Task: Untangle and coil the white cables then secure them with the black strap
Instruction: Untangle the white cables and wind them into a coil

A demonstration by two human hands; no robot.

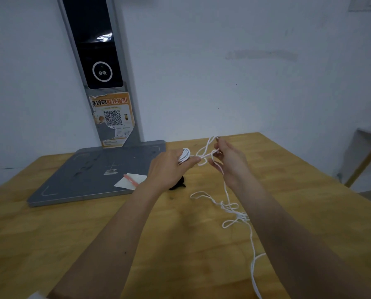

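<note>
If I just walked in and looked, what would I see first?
Probably the two hands held up over the middle of the wooden table: the left hand holds a small coil of white cable, and the right hand pinches loose loops. More tangled cable trails across the table at the right, and a black strap lies under the left wrist.

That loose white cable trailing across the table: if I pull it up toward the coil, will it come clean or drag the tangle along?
Probably floppy: the white cable lies in limp loops on the table. The knotted cluster would likely lift as one clump. It looks thin and light, so the right hand should feed it easily to the left hand.
</note>
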